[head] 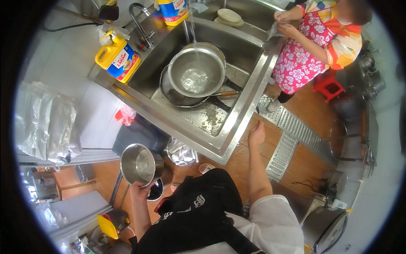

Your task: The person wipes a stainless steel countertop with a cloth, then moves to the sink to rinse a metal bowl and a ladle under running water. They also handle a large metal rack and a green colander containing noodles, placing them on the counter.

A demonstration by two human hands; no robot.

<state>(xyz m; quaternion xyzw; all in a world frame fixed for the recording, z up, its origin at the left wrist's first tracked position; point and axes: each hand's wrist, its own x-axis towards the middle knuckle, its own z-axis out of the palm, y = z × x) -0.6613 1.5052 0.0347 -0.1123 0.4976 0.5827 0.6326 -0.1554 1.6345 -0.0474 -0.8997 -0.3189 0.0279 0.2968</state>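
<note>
My left hand [141, 189] grips the rim of a deep stainless steel pot [157, 165], which is held tilted left of the sink. My right hand [257, 135] is beside the sink's right outer edge, fingers curled; whether anything is in it cannot be seen. In front of me is a stainless steel sink [190, 139]. A wide metal basin [176, 71] with water in it rests on stacked pans [180, 100] there. Water runs from above into the basin. A wooden handle [230, 93] and dark pan handles [220, 104] stick out to the right.
Yellow detergent jugs [117, 58] stand on the sink ledge near a curved tap [139, 19]. A co-worker in a pink floral apron [301, 60] stands at the right. Plates [229, 17] sit in the far basin. A red stool [328, 85] and metal drain grates [282, 155] are on the floor.
</note>
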